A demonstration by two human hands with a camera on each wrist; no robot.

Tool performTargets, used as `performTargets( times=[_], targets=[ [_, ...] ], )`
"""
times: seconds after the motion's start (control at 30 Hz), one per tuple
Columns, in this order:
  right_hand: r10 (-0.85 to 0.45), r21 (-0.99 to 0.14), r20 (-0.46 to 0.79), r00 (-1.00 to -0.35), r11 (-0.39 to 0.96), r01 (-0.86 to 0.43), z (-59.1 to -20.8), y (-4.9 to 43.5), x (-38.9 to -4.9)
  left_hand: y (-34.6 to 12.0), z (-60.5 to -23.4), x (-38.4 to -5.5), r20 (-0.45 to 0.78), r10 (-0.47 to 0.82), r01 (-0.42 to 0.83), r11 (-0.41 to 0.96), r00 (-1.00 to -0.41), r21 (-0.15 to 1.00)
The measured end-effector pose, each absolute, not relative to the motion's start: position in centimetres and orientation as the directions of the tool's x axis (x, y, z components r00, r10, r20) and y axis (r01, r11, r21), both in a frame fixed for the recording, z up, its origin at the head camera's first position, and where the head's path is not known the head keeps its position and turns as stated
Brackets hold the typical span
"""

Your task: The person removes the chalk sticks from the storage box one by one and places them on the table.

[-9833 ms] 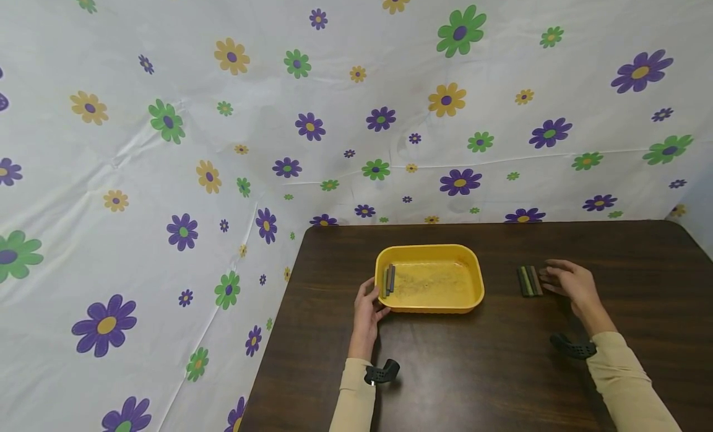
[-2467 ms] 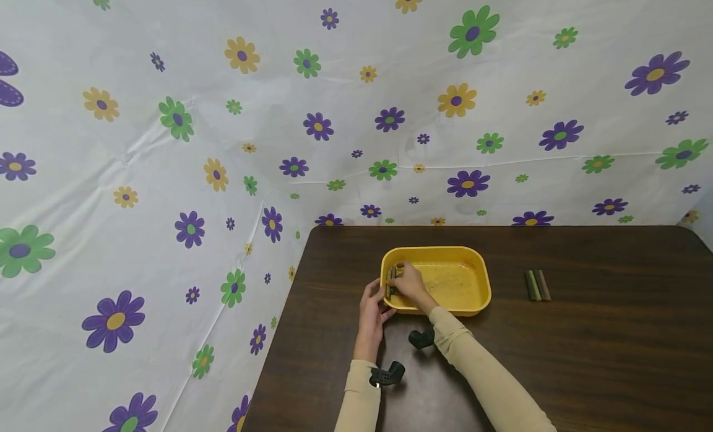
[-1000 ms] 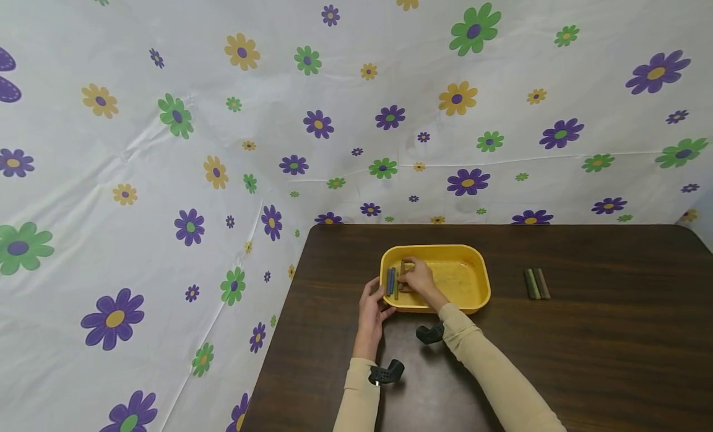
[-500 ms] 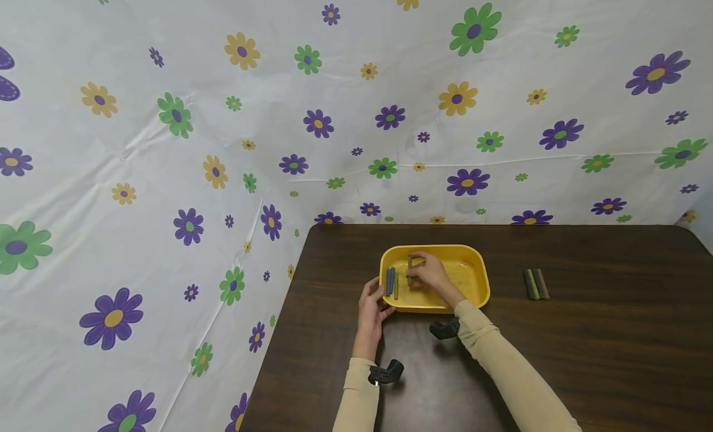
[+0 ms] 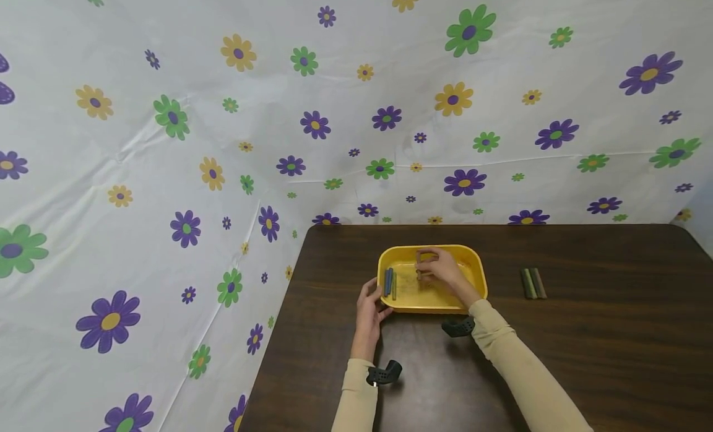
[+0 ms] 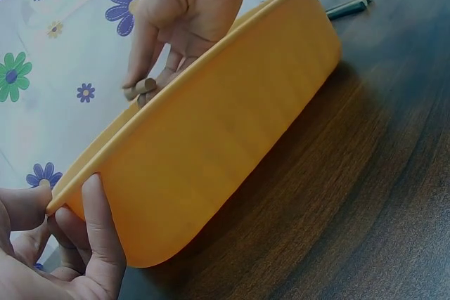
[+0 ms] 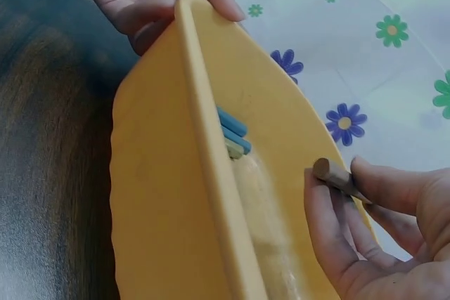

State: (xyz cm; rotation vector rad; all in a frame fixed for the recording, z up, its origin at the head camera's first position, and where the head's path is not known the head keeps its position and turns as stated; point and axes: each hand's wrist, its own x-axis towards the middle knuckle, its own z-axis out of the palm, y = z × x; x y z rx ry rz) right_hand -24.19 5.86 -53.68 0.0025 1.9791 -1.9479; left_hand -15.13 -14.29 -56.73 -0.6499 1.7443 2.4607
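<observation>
My left hand (image 5: 367,311) pinches the near left corner of a yellow plastic tray (image 5: 434,310), its thumb at the rim and other fingers against the outside wall. Over the tray's middle, my right hand (image 5: 444,268) pinches a short brown stick (image 7: 339,175), which looks like chalk or a pastel. Two blue sticks (image 7: 233,128) and an olive stick (image 5: 394,286) lie side by side at the tray's left end. The left wrist view shows the brown stick (image 6: 140,88) just above the rim; my fingers partly cover it.
Right of the tray, a dark green stick (image 5: 525,283), a light green stick (image 5: 531,283) and a brown stick (image 5: 538,283) lie close together on the dark wooden table (image 5: 613,333). A flower-patterned white sheet (image 5: 334,79) stands behind and to the left.
Since a second ago my right hand has moved rightward inside the tray with the brown stick, away from the blue and olive sticks. My left hand keeps its grip on the corner.
</observation>
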Motion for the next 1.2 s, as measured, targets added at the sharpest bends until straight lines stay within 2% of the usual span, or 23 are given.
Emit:
performTargets(
  times=[0.3,0.77,1.03,1.2],
  targets=[
    [-0.199,-0.971,-0.223,-0.954,-0.043,0.236,-53.3,7.8,-24.2,-14.2,-56.5,-15.0,-0.359,-0.197,-0.268,-0.375,-0.912,0.887],
    [-0.162,-0.958,-0.257,-0.953,-0.086,0.273,-52.6,10.7,-24.3,-14.0,-57.0,-15.3,-0.359,-0.214,-0.263,-0.375,-0.909,0.889],
    [-0.171,-0.965,-0.25,-0.953,-0.044,0.26,-52.7,12.5,-24.1,-14.0,-57.0,-15.3,-0.364,-0.21,-0.27,-0.373,-0.907,0.888],
    [-0.18,-0.961,-0.239,-0.954,-0.097,0.259,-52.5,14.3,-24.0,-14.1,-57.0,-15.4,-0.368,-0.209,-0.273,-0.376,-0.906,0.885]
  ],
)
